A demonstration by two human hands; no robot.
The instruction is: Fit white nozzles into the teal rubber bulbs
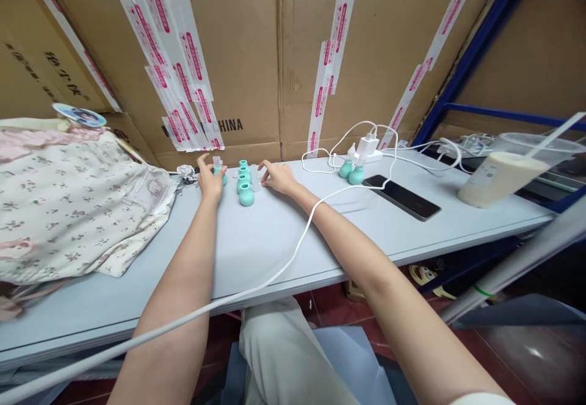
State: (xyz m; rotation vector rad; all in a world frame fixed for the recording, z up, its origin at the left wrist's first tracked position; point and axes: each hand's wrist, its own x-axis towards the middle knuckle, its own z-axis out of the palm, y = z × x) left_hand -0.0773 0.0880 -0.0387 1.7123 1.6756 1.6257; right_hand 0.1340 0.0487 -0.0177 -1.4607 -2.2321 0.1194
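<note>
My left hand (209,180) is at the back of the table, its fingers curled around a small teal squeeze bulb (220,172) with a clear tip on top. Part of that bulb is hidden by the hand. Several more teal bulbs (246,195) stand upright in a row to its right, with open necks and no tips. Just right of the row is my right hand (280,178), thumb and index finger apart, close to some small clear tips (256,180). Whether its fingertips touch one is too small to tell.
Two teal bulbs with clear tips (356,174) stand beside a white charger (367,146). A phone (403,196) and a tilted drink cup (499,170) lie farther right. A white cable (293,252) crosses in front of my arms. Floral cloth (77,204) covers the left end.
</note>
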